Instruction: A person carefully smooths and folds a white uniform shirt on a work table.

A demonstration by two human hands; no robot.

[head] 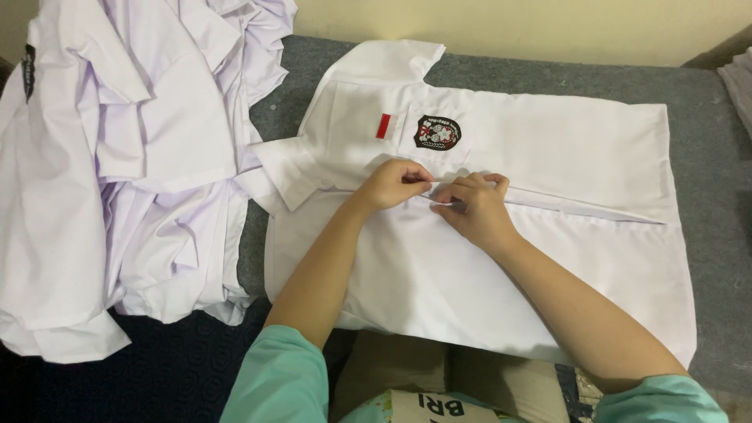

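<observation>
- Both hands pinched on the front placket of the white shirt, mid-chest, just below the chest badge.
- Far left: pile of white shirts, loose and rumpled, well apart from the hands, untouched.
- L hand: thumb + forefinger closed narrow on the placket edge, holding fabric. Can't tell if a button sits between the tips; too small.
- R hand: fingers curled, pinching the overlapping edge right beside the L hand, fingertips nearly touching.
- Shirt lies flat, front up, on the grey mat, collar to the left, hem to the right. Small red-and-white patch left of the badge.
- Step, my read: fastening the front near the collar end. Placket to the right of the hands looks open, gap visible toward the hem.
- Next move needs: line up the two edges at the next spot to the right, keep the lower panel flat, no bunching.
- Near edge: teal sleeves, printed bag.
</observation>
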